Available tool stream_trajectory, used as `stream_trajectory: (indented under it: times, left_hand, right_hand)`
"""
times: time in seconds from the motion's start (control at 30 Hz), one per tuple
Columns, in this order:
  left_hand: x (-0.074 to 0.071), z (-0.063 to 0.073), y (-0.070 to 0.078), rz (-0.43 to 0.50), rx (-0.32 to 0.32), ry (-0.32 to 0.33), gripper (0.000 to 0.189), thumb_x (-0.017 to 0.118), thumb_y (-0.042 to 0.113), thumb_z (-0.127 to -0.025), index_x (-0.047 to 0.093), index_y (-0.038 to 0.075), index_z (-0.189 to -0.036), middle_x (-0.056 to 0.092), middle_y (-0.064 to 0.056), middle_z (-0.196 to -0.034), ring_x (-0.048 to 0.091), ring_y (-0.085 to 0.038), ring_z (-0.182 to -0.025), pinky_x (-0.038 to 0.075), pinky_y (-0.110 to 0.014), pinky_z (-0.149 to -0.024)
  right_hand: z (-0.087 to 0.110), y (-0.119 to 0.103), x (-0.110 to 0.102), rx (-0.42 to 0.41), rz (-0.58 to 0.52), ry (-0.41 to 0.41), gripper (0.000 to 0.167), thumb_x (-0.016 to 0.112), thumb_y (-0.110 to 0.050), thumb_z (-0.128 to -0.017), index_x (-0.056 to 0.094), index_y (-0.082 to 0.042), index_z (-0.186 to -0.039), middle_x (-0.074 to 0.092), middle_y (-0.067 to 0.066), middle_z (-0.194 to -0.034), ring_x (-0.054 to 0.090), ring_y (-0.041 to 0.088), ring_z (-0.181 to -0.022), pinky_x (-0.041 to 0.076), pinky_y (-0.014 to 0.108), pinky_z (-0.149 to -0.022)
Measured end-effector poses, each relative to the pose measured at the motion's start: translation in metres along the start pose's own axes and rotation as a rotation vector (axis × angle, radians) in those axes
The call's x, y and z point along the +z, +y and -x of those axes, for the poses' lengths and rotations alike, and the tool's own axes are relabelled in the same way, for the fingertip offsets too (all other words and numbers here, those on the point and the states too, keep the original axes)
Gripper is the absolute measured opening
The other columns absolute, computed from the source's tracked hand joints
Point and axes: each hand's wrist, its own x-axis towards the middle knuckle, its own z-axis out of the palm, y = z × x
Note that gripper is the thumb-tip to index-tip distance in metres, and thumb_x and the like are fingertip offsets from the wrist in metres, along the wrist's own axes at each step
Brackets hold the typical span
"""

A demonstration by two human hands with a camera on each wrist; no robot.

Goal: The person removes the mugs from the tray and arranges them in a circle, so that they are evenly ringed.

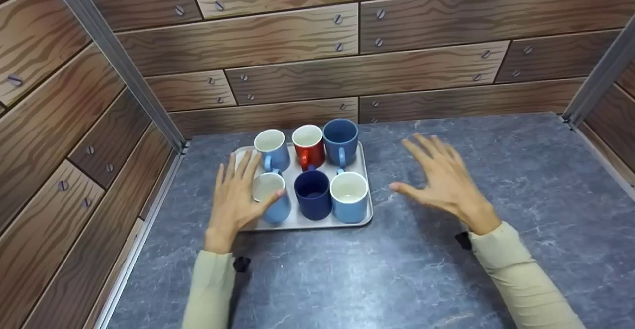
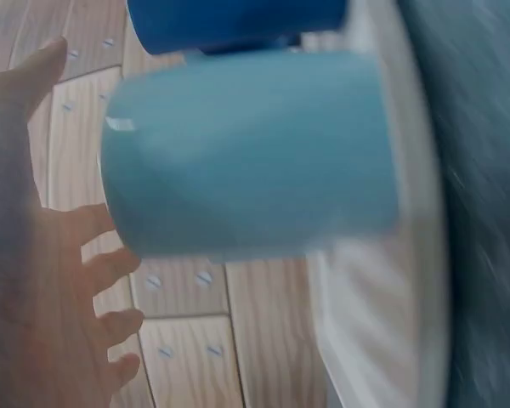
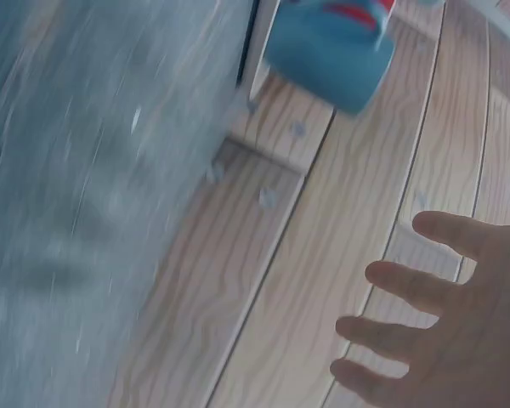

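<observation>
Several mugs stand in two rows on a white tray [image 1: 292,224]. In the back row are a light blue mug [image 1: 280,158] with a white inside, a red mug [image 1: 313,154] and a steel-blue mug [image 1: 342,138]. The front row has a light blue mug [image 1: 278,211], a dark navy mug [image 1: 313,197] and another light blue mug [image 1: 349,210]. My left hand [image 1: 233,202] spreads over the tray's left side, its thumb overlapping the front left mug in the head view. Fingers extended and holding nothing, my right hand [image 1: 444,182] hovers right of the tray.
The tray lies on a grey marbled table [image 1: 377,279] near the back wall [image 1: 297,53], which has a wood-plank pattern. A similar panel [image 1: 64,170] stands at the left, with a metal post [image 1: 116,61] at the corner. Another post [image 1: 603,71] rises at the right.
</observation>
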Motion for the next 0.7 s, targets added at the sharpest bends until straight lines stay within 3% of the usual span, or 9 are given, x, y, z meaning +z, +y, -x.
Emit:
stream_trajectory:
  times: [0.27,0.5,0.7]
  left_hand:
    - [0.001,0.025,-0.038,0.044,-0.007,-0.022,0.105,0.067,0.077,-0.088,0.037,0.016,-0.168,0.035,-0.01,-0.174,0.023,-0.046,-0.163,0.014,-0.066,-0.133]
    - [0.013,0.04,-0.064,0.082,-0.045,-0.146,0.112,0.068,0.077,-0.088,0.028,0.013,-0.171,0.028,-0.011,-0.177,0.014,-0.041,-0.166,0.01,-0.063,-0.135]
    - [0.018,0.049,-0.081,0.068,-0.045,-0.205,0.109,0.068,0.073,-0.089,0.031,0.008,-0.169,0.028,-0.014,-0.177,0.019,-0.045,-0.164,0.014,-0.064,-0.134]
  right_hand:
    - [-0.008,-0.029,0.025,-0.085,-0.169,-0.091,0.111,0.075,-0.075,-0.085,0.032,-0.017,-0.169,0.033,0.019,-0.173,0.035,0.046,-0.157,0.023,0.073,-0.127]
    - [-0.009,-0.04,0.049,-0.065,-0.29,-0.129,0.116,0.08,-0.074,-0.081,0.031,-0.016,-0.169,0.041,0.015,-0.17,0.043,0.043,-0.153,0.034,0.07,-0.124]
    - [-0.014,-0.052,0.068,-0.08,-0.38,-0.136,0.113,0.084,-0.067,-0.081,0.037,-0.009,-0.165,0.047,0.019,-0.165,0.045,0.042,-0.152,0.037,0.065,-0.125]
